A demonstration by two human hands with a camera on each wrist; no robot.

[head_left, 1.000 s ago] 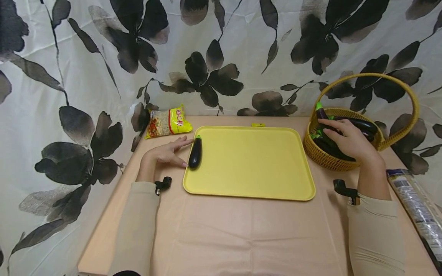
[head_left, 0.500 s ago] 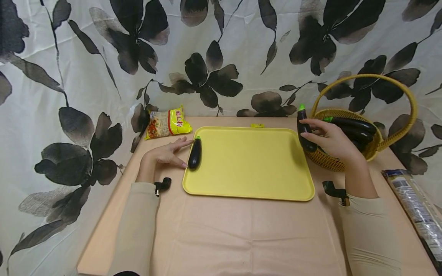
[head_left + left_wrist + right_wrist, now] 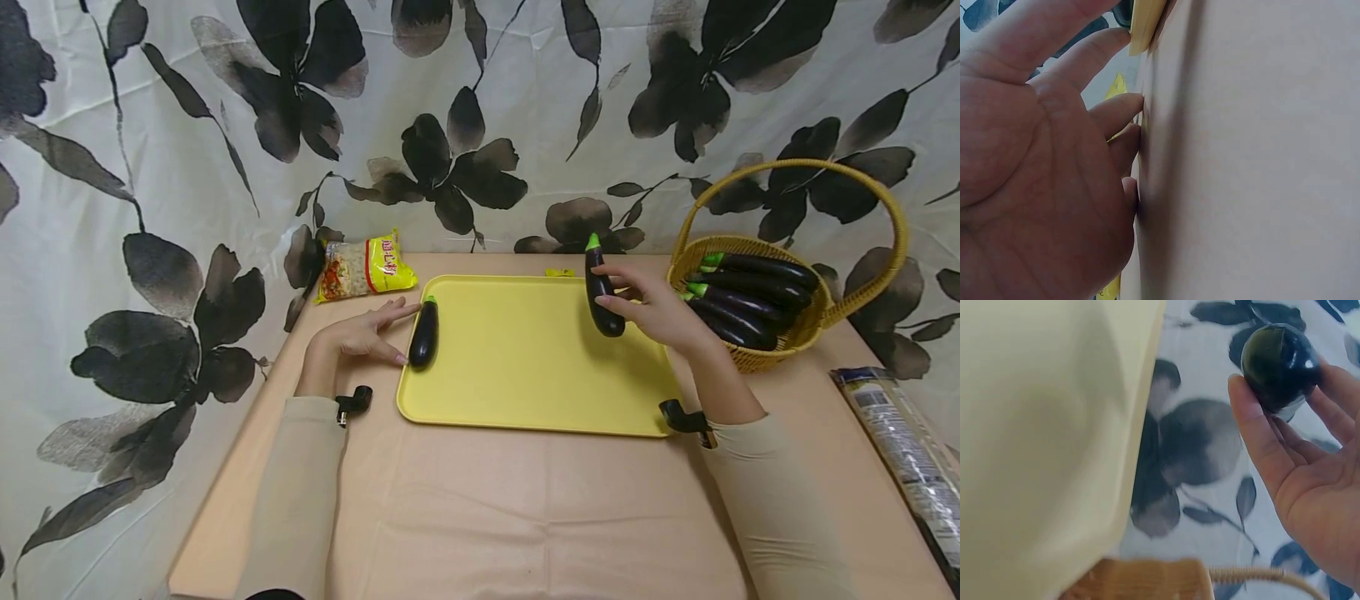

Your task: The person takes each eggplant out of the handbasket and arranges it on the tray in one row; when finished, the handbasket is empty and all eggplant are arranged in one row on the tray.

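Observation:
My right hand (image 3: 656, 310) pinches a dark purple eggplant (image 3: 600, 287) with a green stem end, held above the right part of the yellow tray (image 3: 517, 367). In the right wrist view the rounded end of this eggplant (image 3: 1280, 365) shows between thumb and fingers. Another eggplant (image 3: 424, 333) lies upright along the tray's left edge. Beside it my left hand (image 3: 360, 332) rests with fingers spread, thumb and fingertips at the tray's left rim. The left wrist view shows its open palm (image 3: 1041, 150) and the tray's edge (image 3: 1146, 25).
A yellow wicker basket (image 3: 723, 357) with a tall handle stands to the right of the tray, holding several eggplants (image 3: 750, 296). A yellow printed bag (image 3: 366, 267) lies at the back left. A long clear-and-dark package (image 3: 900, 450) lies at the right table edge.
My right hand has lifted one eggplant out of the basket and carried it left over the tray. The left hand and the eggplant beside it have stayed in place.

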